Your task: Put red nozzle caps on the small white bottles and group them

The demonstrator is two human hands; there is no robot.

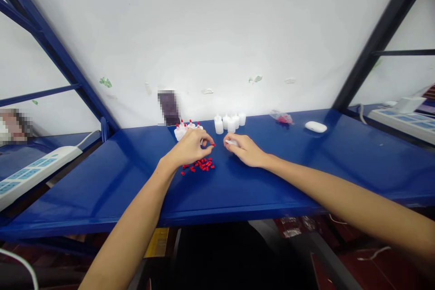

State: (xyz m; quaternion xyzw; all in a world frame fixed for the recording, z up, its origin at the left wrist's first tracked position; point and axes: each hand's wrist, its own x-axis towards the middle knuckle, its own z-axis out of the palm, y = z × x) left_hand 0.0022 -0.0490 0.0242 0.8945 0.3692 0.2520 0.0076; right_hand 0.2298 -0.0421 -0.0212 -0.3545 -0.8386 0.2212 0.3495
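Between the thumb and fingertips of my left hand [193,146] is a small red cap [214,145]. My right hand [247,148] is closed around a white bottle [232,142], mostly covered by the fingers, its pale end pointing towards my left hand. Below my left hand lies a loose pile of red caps [204,164]. Behind that hand stand several white bottles with red caps [180,132], partly hidden by it. A group of white bottles without red caps [219,126] stands upright near the wall, beyond the gap between my hands.
On the blue table [272,186], a clear plastic bag with red bits [282,118] and a white oval case [316,127] lie to the right. A dark, blurred rectangle [170,106] leans at the wall. White power strips [41,172] flank the table beside metal posts.
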